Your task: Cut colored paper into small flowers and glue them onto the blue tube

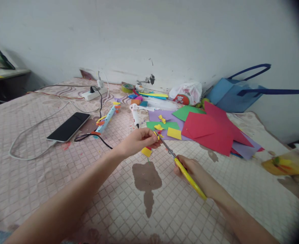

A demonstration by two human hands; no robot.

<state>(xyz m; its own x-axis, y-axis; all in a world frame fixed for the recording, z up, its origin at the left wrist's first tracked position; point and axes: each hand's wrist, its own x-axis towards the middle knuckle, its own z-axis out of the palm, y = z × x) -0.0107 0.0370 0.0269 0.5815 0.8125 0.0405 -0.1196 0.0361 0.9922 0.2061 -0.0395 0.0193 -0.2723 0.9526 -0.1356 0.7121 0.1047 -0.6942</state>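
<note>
Fingers curled in a pinch, my left hand [144, 139] holds a small yellow paper piece [157, 135]. My right hand [191, 167] is wrapped round the yellow handle of a pair of scissors [187, 178], whose metal blades point up and left. The blade tips reach the paper at my left fingertips; whether they are cutting into it is too small to tell. Below my left hand lies a small yellow square [146, 151] with a bit of red at its top edge. Just beyond, a yellow bow [162, 118] and another yellow rectangle [174, 133] rest on coloured sheets.
Red sheets [207, 132] overlap purple and green ones at the right, before a blue bag [236, 95]. A white glue gun [134, 115] stands behind my left hand. At the left are a phone [69, 127], its cable, a decorated blue strip [106, 120] and a power strip [95, 94].
</note>
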